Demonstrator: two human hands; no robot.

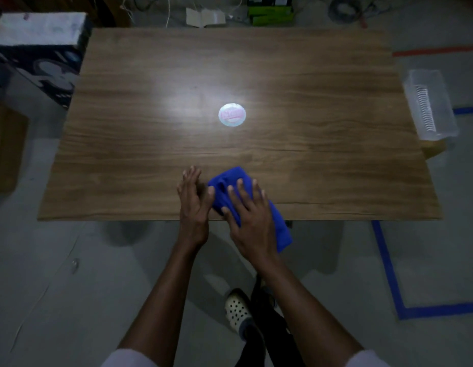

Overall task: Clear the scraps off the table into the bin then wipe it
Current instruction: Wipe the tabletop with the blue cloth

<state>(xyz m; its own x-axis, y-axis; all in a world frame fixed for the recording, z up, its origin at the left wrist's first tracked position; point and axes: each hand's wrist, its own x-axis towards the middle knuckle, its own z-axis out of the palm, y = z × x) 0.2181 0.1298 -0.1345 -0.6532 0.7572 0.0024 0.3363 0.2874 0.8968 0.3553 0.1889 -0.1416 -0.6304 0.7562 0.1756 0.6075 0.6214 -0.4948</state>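
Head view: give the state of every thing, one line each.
Cloth: bunched at the table's near edge, partly hanging over.
Left hand: open, fingers straight, beside the cloth.
Right hand: open, pressed flat on the cloth.
Disc: lying flat mid-table, apart from the hands.
Bin: clear, beside the table's right edge.

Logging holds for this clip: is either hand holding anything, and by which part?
Right hand lies flat on the middle of the blue cloth, fingers spread, no curled grip. Left hand beside it holds nothing.
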